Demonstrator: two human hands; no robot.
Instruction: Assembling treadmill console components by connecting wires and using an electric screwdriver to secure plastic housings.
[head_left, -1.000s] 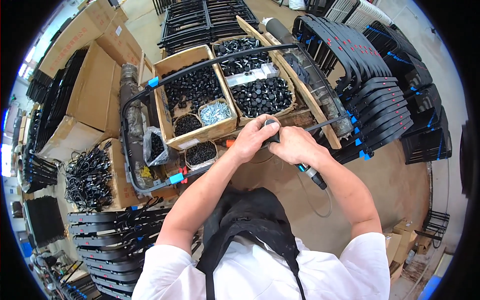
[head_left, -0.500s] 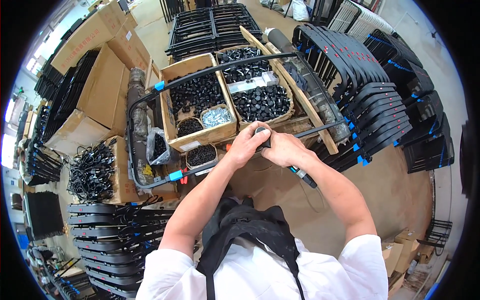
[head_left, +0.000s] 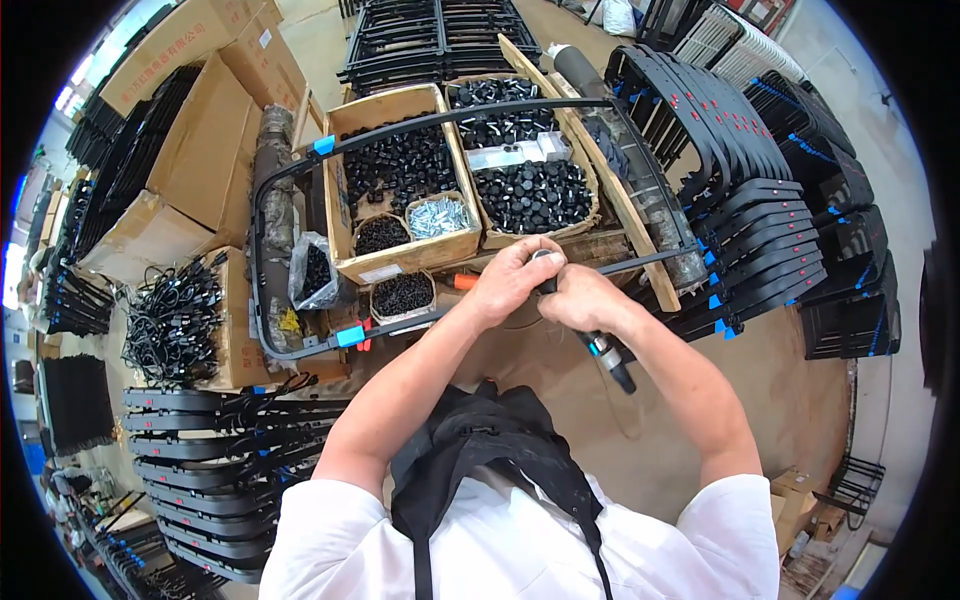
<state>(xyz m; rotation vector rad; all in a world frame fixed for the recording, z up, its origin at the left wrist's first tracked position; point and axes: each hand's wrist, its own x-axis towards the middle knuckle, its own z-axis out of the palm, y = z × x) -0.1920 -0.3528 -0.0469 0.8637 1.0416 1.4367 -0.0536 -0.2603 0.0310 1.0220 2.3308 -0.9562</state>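
Note:
A large black rounded frame (head_left: 258,250) with blue clips lies across the bench. Both hands meet over its near bar. My left hand (head_left: 510,285) is closed, with thumb and fingers pinching a small black round-topped piece (head_left: 545,258) there. Wrapped round a black power screwdriver (head_left: 613,365) is my right hand (head_left: 588,300), pressed close against the left. The tool's rear end and thin cable show below the wrist; its tip is hidden by my hands. An orange-handled tool (head_left: 464,282) lies just left of my left hand.
Beyond the near bar stand a wooden box (head_left: 330,190) of black caps and silver screws, and a carton (head_left: 595,200) of black knobs. A wooden plank (head_left: 615,170) slants at the right. Stacked black frames (head_left: 740,190) crowd the right; more (head_left: 180,450) stand lower left. Black cables (head_left: 175,325) fill a box.
The whole view has shifted slightly. Both hands stay together at the near bar, and the screwdriver's rear end hangs a little lower. More of the orange-handled tool shows.

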